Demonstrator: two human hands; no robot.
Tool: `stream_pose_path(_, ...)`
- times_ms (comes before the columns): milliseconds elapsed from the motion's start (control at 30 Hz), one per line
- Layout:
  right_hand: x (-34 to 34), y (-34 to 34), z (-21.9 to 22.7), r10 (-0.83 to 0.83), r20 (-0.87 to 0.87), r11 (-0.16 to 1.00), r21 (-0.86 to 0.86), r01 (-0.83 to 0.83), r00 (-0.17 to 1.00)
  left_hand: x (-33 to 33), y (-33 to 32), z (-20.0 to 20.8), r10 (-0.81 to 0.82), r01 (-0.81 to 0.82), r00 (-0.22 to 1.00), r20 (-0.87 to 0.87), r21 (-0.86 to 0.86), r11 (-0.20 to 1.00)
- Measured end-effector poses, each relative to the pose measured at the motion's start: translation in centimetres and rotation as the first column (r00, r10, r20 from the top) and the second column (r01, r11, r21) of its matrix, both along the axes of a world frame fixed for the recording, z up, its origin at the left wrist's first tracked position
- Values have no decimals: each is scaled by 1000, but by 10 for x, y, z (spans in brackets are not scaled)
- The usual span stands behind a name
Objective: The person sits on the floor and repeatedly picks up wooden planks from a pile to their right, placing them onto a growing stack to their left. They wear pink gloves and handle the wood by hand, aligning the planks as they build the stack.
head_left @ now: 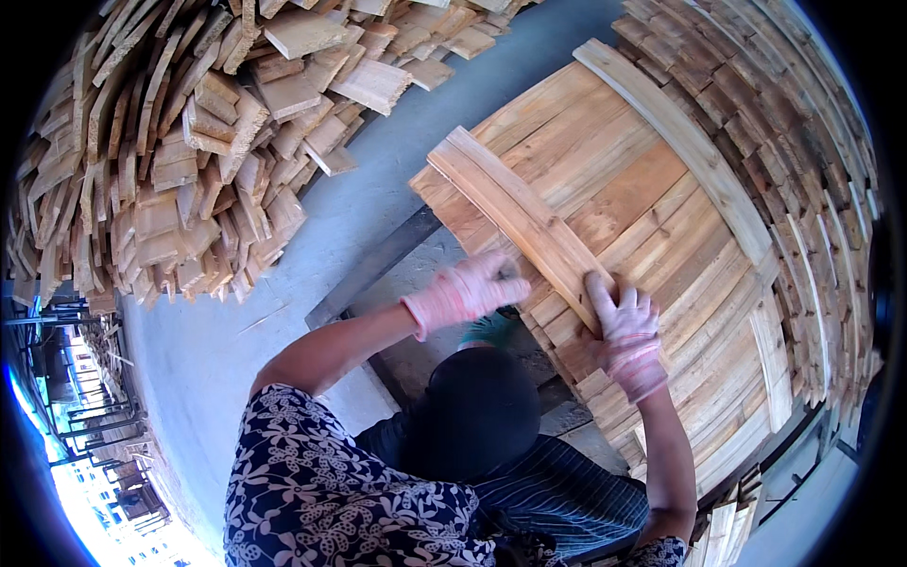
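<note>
Slat (524, 219) | step: being laid on stack (661, 312), looks like | left hand (468, 288) fingers curled at slat's near edge, grip unclear | right hand (625, 333) fingers together, flat on its end | next: probably nudge it flush

A: State the position of the hands.
B: The left hand (470, 288) and the right hand (625, 333), both in pink knit gloves, press on a long curved pale wooden slat (520, 219) lying across a round panel of joined wooden boards (642, 180).
A: Surroundings?
B: A heap of short wooden offcuts (189, 142) lies on the grey concrete floor (340, 217), apart from the panel.
</note>
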State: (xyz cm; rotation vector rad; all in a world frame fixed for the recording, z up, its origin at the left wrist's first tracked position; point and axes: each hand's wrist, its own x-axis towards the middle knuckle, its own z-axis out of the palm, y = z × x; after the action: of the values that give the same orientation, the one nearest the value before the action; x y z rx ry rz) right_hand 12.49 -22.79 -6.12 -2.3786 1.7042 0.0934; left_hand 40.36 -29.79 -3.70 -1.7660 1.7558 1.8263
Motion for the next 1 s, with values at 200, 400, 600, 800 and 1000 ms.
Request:
stream_pose_path(200,2,-8,-13,-24,161,1000,21,21,987,-21,-58,-16,-382,665,678,627,-746,-44)
stream_pose_path(400,1,-9,-5,-100,201,995,19,98,974,-48,-105,-13,-599,916,319,735,-402,-4)
stream_pose_path(600,-2,-8,-18,-110,298,984,-105,147,948,-43,-106,-22,-666,827,422,615,-562,5)
stream_pose_path(800,-6,0,-35,-107,382,935,-276,224,918,-44,-101,-34,-630,822,404,663,-566,-68)
stream_pose_path(1000,-1,2,-34,-129,375,930,-275,243,918,-40,-98,-30,-624,898,320,713,-438,-39)
